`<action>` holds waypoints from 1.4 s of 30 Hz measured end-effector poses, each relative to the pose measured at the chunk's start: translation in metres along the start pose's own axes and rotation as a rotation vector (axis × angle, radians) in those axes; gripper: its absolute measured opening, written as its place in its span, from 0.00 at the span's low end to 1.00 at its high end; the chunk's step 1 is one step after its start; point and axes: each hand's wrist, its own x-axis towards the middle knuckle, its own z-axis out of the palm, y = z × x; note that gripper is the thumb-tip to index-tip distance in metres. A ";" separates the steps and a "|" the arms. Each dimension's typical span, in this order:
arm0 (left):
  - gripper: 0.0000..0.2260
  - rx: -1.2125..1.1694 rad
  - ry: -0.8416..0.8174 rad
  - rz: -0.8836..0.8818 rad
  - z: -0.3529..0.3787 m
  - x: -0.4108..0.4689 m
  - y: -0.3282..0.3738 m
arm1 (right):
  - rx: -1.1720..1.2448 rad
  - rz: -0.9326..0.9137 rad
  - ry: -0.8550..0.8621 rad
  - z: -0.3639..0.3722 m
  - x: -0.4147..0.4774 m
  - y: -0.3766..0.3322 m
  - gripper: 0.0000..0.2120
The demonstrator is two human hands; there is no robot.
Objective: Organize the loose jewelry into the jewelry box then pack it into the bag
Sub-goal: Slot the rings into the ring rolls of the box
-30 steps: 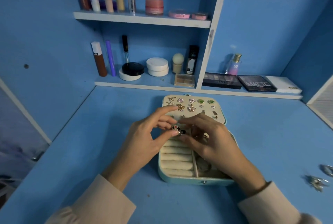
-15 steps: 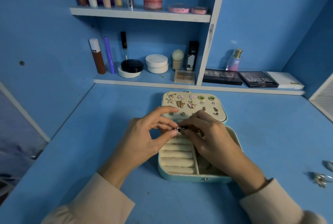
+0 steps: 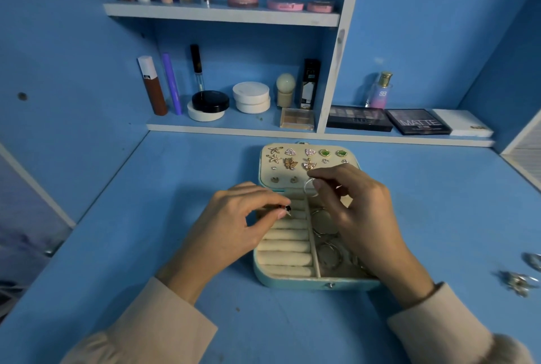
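- Jewelry: we are pinching a dark-stoned ring [image 3: 288, 209] in our left hand [image 3: 234, 217], a thin hoop [image 3: 309, 188] in our right hand [image 3: 360, 211], above the jewelry box [image 3: 292, 283], central on the desk [image 3: 131, 246].
- We are judging both light, slippery, bendable: best pinched by the band.

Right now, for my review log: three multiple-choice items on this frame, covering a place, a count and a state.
1. Where does the loose jewelry lie? A) upper shelf B) on the desk, right of the jewelry box C) in a bag
2. How many green earrings sit on the lid? A) two B) four C) none
3. The left hand: A) lies flat B) grips a bottle C) pinches a dark-stoned ring
B: pieces lie near the right edge. A: one pair, top row. C: fingertips hold it above the ring rolls.
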 end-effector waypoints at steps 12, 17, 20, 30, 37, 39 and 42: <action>0.10 0.079 -0.033 0.016 0.003 -0.003 -0.004 | -0.022 -0.027 0.000 0.001 0.000 -0.001 0.09; 0.10 0.072 -0.038 0.007 0.001 -0.002 -0.004 | -0.015 -0.029 -0.017 -0.001 0.000 -0.001 0.09; 0.11 0.070 -0.037 -0.010 0.000 -0.001 -0.003 | 0.007 -0.027 -0.068 0.000 -0.001 -0.001 0.09; 0.09 0.069 -0.080 -0.004 -0.006 -0.001 -0.001 | -0.035 -0.181 -0.146 0.002 0.003 -0.003 0.08; 0.09 0.069 -0.088 -0.024 -0.006 -0.002 -0.001 | -0.055 -0.205 -0.183 0.006 0.004 -0.006 0.07; 0.08 0.064 -0.090 -0.022 -0.005 -0.002 -0.001 | -0.050 -0.193 -0.199 0.008 0.004 -0.007 0.07; 0.08 0.060 -0.093 -0.023 -0.006 -0.002 -0.001 | -0.066 -0.203 -0.221 0.010 0.004 -0.008 0.07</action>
